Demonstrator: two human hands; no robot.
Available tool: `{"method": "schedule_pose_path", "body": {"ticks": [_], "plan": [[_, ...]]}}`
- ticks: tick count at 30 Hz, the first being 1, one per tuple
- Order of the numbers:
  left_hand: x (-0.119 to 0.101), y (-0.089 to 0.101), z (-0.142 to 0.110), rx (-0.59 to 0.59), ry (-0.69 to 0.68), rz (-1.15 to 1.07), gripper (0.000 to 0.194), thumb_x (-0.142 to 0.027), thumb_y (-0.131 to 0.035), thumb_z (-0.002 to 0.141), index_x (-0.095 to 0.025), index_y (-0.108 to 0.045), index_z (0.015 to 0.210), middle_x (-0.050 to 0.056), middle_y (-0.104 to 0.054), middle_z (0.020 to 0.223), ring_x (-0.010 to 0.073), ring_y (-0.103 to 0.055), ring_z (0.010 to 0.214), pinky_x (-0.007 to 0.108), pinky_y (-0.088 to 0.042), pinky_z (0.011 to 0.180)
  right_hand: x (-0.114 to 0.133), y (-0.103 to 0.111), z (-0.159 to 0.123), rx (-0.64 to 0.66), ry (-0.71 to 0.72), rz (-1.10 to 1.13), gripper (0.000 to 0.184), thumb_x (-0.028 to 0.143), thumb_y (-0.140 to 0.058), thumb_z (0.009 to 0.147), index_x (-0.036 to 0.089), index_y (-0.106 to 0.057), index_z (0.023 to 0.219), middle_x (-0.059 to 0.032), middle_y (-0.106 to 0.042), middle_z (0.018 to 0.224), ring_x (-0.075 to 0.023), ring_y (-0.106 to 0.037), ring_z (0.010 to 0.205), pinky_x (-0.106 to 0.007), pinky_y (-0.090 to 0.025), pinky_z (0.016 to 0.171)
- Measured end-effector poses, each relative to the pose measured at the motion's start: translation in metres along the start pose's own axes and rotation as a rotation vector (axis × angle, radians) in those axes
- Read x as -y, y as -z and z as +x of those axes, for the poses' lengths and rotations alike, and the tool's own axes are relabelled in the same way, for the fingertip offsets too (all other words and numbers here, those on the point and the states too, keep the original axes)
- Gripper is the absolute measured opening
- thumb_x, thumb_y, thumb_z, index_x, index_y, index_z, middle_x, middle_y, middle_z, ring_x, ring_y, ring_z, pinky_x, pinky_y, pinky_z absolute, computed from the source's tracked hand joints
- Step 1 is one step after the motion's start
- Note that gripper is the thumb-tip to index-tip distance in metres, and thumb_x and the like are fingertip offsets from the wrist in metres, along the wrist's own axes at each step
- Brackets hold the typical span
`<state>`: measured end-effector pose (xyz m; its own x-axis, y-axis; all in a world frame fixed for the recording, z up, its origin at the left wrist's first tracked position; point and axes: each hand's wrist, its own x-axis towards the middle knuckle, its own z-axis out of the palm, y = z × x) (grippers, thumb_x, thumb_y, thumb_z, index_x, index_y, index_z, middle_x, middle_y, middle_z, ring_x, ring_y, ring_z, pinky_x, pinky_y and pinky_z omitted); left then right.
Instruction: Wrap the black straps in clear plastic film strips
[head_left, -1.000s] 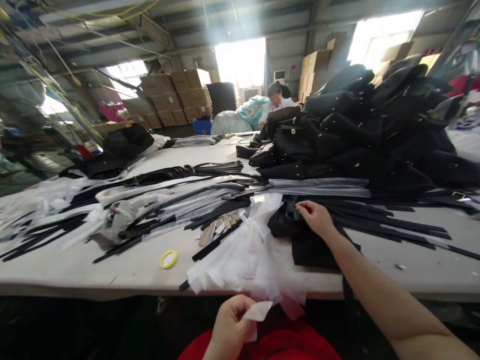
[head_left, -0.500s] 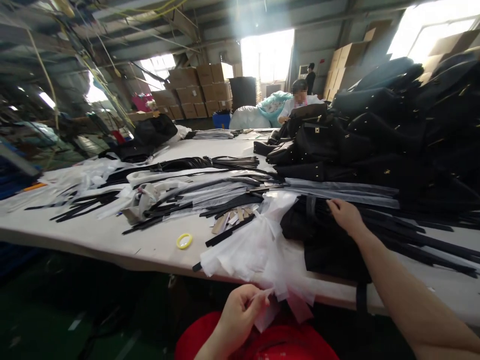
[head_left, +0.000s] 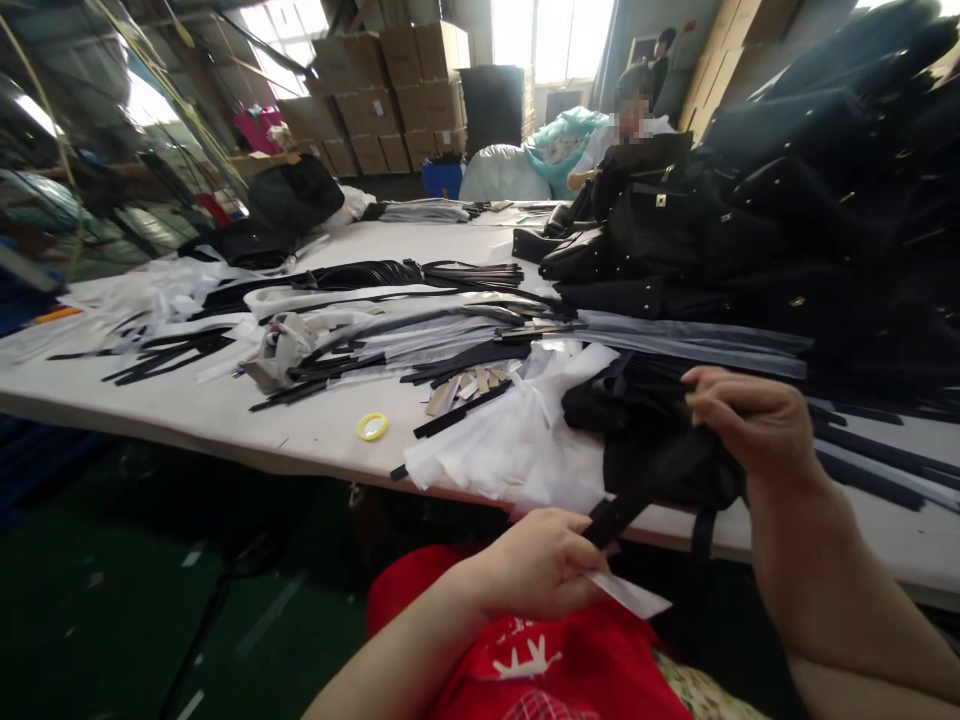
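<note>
My left hand [head_left: 544,562] is closed in front of the table edge, over a red apron [head_left: 555,670]. A thin white sheet piece [head_left: 634,595] sticks out from its fingers, and one end of a black strap [head_left: 626,510] meets its fingertips. The strap slants up to my right hand [head_left: 750,420], whose thumb and fingers are pinched on its other end. Beneath the strap lies a dark heap of black fabric [head_left: 660,420]. Left of that, a bunch of thin white sheets [head_left: 502,440] fans out to the table edge.
Bundles of black strips [head_left: 472,365] and a yellow ring [head_left: 372,427] lie on the white table [head_left: 315,430]. Black bags [head_left: 795,230] are piled high at the right. A co-worker [head_left: 634,130] sits behind them. Cardboard boxes [head_left: 375,95] are stacked at the back.
My right hand has drawn toward me and now holds a black strap. My left hand has moved right to the strap, still with a white sheet piece. The view has tilted down.
</note>
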<state>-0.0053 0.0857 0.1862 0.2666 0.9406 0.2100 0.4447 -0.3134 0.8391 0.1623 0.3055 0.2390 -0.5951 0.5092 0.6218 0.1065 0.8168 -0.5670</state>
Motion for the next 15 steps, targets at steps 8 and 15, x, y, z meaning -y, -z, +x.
{"method": "schedule_pose_path", "body": {"ticks": [8,15], "plan": [[0.026,0.004,-0.032,-0.291,0.36,-0.142,0.035,-0.038,-0.058,0.092,-0.015,-0.077,0.073,0.005,-0.065,0.069,0.0147,-0.057,0.061,0.024,-0.041,0.057,0.021,-0.073,-0.067,0.295,-0.319,0.37,0.059,0.048,-0.045,0.098,0.02,-0.054,0.047,-0.0021,-0.05,0.051,-0.0141,-0.048,0.051,-0.028,-0.037,0.053],[0.034,0.005,-0.044,-0.295,0.401,-0.333,0.04,-0.044,-0.058,0.091,-0.015,-0.075,0.072,0.007,-0.068,0.076,0.0162,-0.061,0.07,0.024,-0.047,0.067,0.039,-0.161,-0.105,0.536,-0.982,1.037,0.052,0.064,-0.061,0.083,0.013,-0.066,0.074,0.0027,-0.048,0.052,-0.0079,-0.037,0.045,-0.021,-0.025,0.043]]}}
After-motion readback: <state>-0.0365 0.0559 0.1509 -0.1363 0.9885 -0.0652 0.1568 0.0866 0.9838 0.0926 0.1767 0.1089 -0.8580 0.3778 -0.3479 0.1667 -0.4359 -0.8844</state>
